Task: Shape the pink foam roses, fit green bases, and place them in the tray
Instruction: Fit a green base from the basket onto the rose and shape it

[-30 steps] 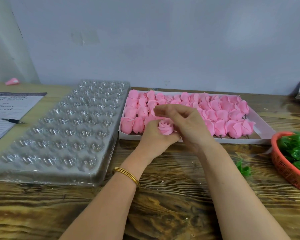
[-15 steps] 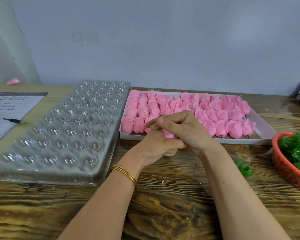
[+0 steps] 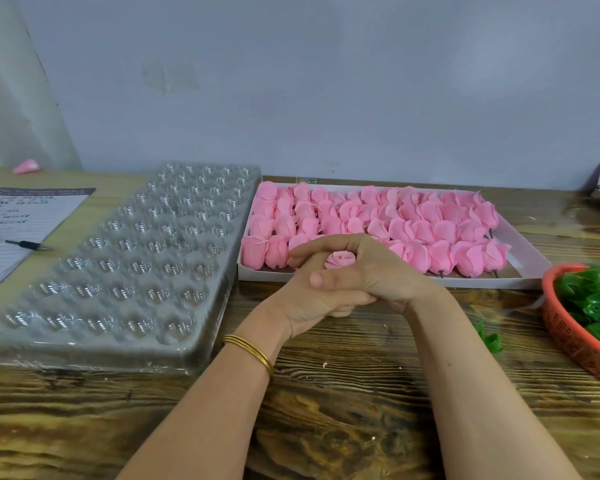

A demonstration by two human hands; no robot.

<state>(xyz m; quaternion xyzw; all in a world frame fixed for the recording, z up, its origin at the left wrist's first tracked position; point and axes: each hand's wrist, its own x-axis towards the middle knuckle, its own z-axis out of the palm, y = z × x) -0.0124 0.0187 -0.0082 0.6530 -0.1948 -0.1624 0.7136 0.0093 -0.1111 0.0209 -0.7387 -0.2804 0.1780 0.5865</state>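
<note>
A single wide-angle camera worn on the head looks forward and down across the bench (image 3: pixel 343 427) toward the pale wall (image 3: pixel 326 81) behind it. It sits close above the hands (image 3: pixel 343 282), with both forearms (image 3: pixel 222 410) running in from the lower edge.

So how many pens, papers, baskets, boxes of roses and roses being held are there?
Pen: 1
Sheet of paper: 1
Orange basket: 1
Box of roses: 1
Held pink foam rose: 1
Total: 5
</note>
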